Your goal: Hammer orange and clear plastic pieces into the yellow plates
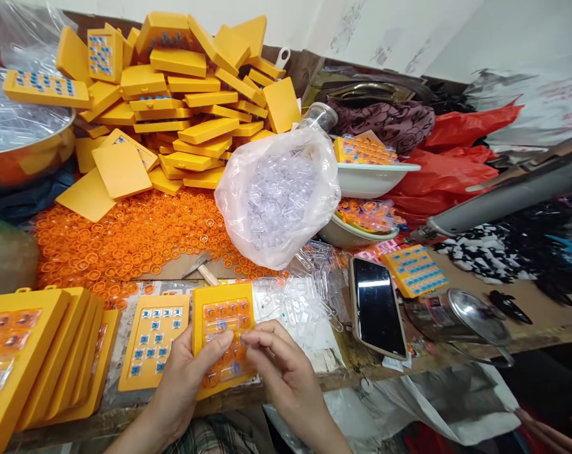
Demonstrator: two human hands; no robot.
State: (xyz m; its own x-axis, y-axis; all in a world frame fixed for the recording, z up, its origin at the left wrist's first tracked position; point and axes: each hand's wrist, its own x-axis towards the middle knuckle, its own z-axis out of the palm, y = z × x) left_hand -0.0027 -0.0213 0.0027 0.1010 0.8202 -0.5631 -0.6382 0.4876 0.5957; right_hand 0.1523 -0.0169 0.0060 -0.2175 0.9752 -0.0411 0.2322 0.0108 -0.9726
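Observation:
My left hand [184, 378] grips a yellow toy calculator panel [223, 315] by its left edge, thumb lying across the orange buttons. My right hand [279, 369] is curled at the panel's right side, fingertips pinched together over the buttons; whatever they hold is too small to make out. Just left of it on the bench lies a second yellow panel [154, 340] showing blue key studs without caps. A pile of loose orange key caps [125, 239] spreads across the bench behind the panels. Clear plastic pieces [309, 296] lie scattered to the right.
A stack of yellow panels [44, 359] stands at the near left, a big heap of them [181, 94] at the back. A clear bag of transparent parts [279, 195], white bowls [375, 180], a phone [376, 308], a steel cup [456, 318] and red bags [451, 164] fill the right.

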